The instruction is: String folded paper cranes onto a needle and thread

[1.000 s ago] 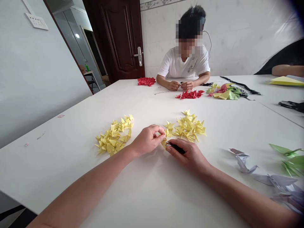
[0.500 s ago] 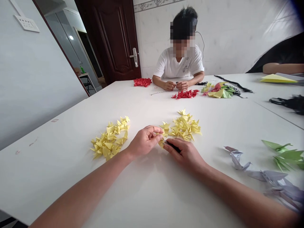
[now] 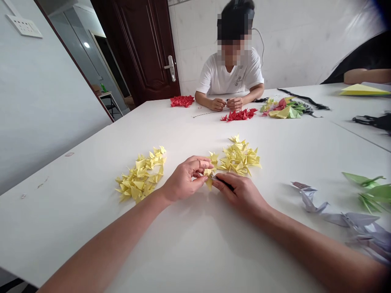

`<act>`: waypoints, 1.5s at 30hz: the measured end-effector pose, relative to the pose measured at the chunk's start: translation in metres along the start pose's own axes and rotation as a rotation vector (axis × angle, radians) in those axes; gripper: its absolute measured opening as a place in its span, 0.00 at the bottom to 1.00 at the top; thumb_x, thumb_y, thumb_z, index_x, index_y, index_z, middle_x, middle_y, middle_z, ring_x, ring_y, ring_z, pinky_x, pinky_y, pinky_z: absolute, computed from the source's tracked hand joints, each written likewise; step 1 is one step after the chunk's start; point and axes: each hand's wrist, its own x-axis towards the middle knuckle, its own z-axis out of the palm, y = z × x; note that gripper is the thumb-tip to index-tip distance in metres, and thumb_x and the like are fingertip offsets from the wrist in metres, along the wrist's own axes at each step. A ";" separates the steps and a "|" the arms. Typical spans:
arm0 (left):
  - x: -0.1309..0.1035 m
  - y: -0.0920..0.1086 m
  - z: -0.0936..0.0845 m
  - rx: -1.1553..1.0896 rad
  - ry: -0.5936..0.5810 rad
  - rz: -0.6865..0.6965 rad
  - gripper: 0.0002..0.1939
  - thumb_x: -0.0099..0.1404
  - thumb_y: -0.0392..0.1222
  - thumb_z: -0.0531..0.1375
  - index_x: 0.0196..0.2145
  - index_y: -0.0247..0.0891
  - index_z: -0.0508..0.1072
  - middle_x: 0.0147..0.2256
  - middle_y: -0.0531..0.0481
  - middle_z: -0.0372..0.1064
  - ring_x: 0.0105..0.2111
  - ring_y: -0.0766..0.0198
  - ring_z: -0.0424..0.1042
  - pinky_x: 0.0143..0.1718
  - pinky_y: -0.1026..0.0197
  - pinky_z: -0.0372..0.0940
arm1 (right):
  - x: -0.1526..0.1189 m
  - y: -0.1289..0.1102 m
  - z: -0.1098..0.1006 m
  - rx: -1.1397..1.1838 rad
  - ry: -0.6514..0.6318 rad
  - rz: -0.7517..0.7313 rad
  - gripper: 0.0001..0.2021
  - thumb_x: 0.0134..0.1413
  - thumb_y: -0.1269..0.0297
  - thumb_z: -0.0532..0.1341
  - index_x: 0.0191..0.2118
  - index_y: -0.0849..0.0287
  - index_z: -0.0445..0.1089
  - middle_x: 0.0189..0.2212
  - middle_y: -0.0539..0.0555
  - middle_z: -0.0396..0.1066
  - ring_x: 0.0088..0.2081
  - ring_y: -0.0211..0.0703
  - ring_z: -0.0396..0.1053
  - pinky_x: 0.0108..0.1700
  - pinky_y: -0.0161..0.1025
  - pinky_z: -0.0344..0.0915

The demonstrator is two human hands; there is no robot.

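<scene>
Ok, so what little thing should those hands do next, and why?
Probably the left hand should steady the small yellow folded paper, because it sits between that hand and the right hand, whose dark tool points at it.

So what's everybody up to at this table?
The person's left hand has its fingertips at a small folded yellow paper piece, and the right hand grips a slim dark tool pointing at it. What the tip is doing is too small to tell. One yellow pile lies beyond the left forearm, another yellow pile just beyond the hands. Across the white table, a co-worker has both hands together near red folded pieces.
</scene>
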 end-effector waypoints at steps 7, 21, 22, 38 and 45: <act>0.001 -0.001 0.002 0.016 -0.002 0.012 0.15 0.57 0.29 0.57 0.42 0.38 0.72 0.49 0.44 0.63 0.33 0.71 0.66 0.38 0.64 0.66 | 0.000 0.001 0.001 -0.014 0.007 -0.013 0.13 0.59 0.62 0.51 0.26 0.58 0.66 0.21 0.49 0.62 0.25 0.36 0.59 0.28 0.32 0.55; 0.000 -0.001 0.003 0.035 0.002 0.052 0.18 0.56 0.27 0.55 0.44 0.37 0.71 0.48 0.43 0.63 0.35 0.69 0.66 0.38 0.65 0.66 | -0.002 0.005 0.004 -0.037 0.016 -0.011 0.13 0.59 0.60 0.52 0.30 0.58 0.70 0.23 0.50 0.68 0.25 0.38 0.64 0.28 0.33 0.59; 0.000 -0.001 0.003 0.038 0.003 0.046 0.18 0.56 0.27 0.55 0.44 0.37 0.70 0.48 0.44 0.63 0.35 0.70 0.66 0.37 0.65 0.66 | -0.002 0.006 0.004 -0.039 0.013 -0.007 0.13 0.59 0.60 0.52 0.31 0.58 0.71 0.24 0.50 0.69 0.26 0.38 0.65 0.28 0.33 0.59; -0.012 0.003 0.016 0.004 -0.109 -0.097 0.29 0.59 0.34 0.56 0.57 0.43 0.57 0.50 0.44 0.60 0.32 0.69 0.64 0.31 0.66 0.65 | -0.001 0.004 0.006 0.080 0.108 0.001 0.08 0.50 0.65 0.56 0.34 0.58 0.71 0.28 0.52 0.74 0.29 0.41 0.70 0.31 0.35 0.64; -0.014 0.002 0.018 -0.028 -0.137 -0.117 0.27 0.60 0.34 0.55 0.57 0.45 0.58 0.50 0.44 0.59 0.35 0.67 0.65 0.36 0.63 0.67 | 0.002 0.001 0.006 0.069 0.074 -0.011 0.06 0.44 0.72 0.53 0.26 0.60 0.68 0.20 0.49 0.67 0.23 0.36 0.63 0.25 0.32 0.59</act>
